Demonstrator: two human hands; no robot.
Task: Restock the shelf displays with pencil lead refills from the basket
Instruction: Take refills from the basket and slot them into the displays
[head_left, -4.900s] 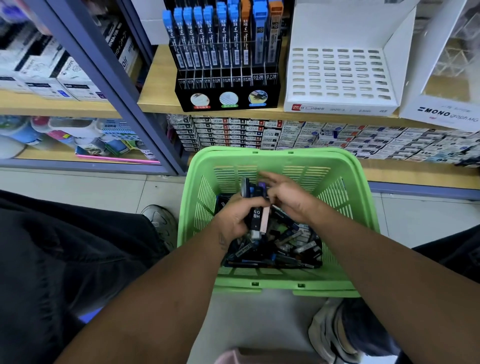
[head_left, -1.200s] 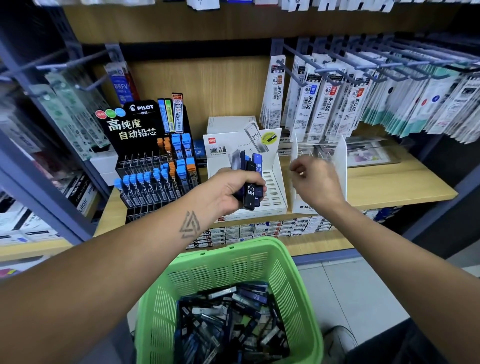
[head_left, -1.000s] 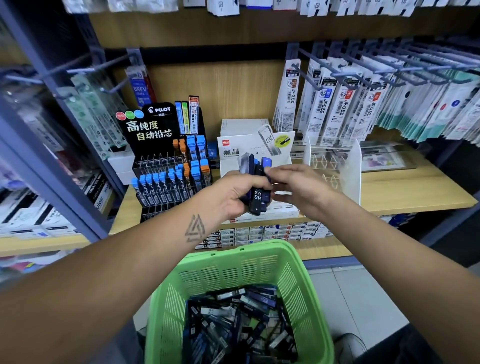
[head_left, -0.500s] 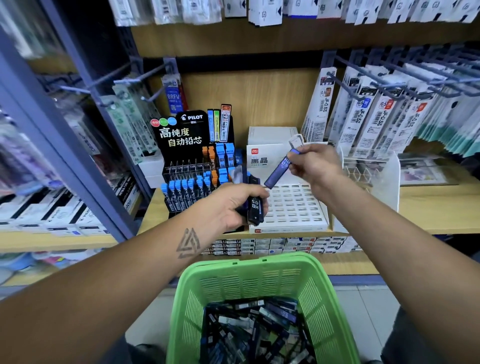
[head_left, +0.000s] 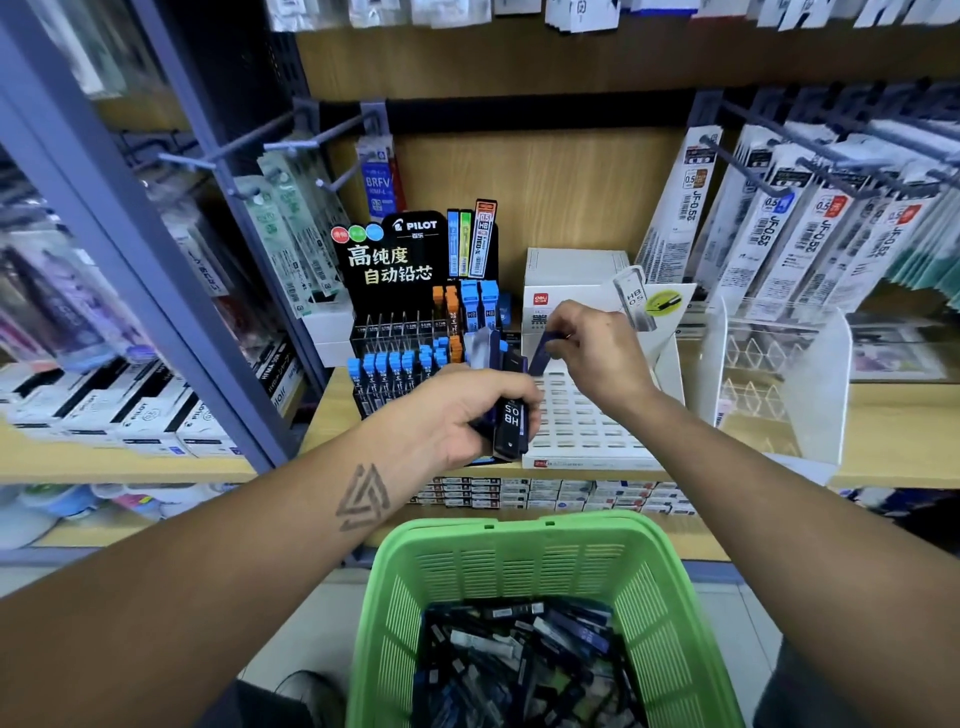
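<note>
The left hand (head_left: 457, 410) is gripping a bundle of lead refills (head_left: 506, 410); the right hand (head_left: 597, 353) is pinching a single blue refill (head_left: 540, 353) just above the white slotted display (head_left: 587, 426). Below both hands, the green basket (head_left: 519, 561) is holding more refills.

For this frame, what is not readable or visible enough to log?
Head view only:
- Refill in the right hand: mostly hidden by the fingers; label unreadable.
- Bundle in the left hand: count unclear, cases overlap and the palm covers them.
- White tray: near slots hidden by both hands.
- Basket: cut off by the bottom edge; contents blurred.
- Left shelf boxes: motion-blurred.
</note>
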